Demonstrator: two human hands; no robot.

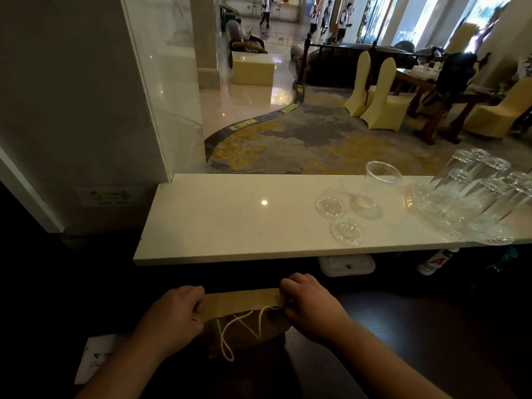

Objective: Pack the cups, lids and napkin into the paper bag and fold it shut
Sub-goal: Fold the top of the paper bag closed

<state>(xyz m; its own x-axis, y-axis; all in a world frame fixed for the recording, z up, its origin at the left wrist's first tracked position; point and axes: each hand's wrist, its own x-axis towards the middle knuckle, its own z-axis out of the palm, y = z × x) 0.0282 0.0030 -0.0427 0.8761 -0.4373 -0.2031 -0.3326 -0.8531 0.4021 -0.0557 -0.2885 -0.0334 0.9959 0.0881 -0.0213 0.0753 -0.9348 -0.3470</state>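
A brown paper bag (pixel 241 302) with white string handles sits low in the dark space below the white counter (pixel 230 214). My left hand (pixel 175 309) grips the left end of its folded top edge. My right hand (pixel 311 300) pinches the right end of the same fold. On the counter stands one clear plastic cup (pixel 374 185), upright. Two clear round lids (pixel 330 207) (pixel 347 231) lie flat beside it. The bag's inside is hidden. No napkin is visible.
A cluster of several upturned drinking glasses (pixel 472 194) fills the counter's right end. A white card (pixel 98 358) lies at lower left. Under the counter are a white box (pixel 345 264) and a bottle (pixel 431 262). Beyond lie a carpeted hall, covered chairs and people.
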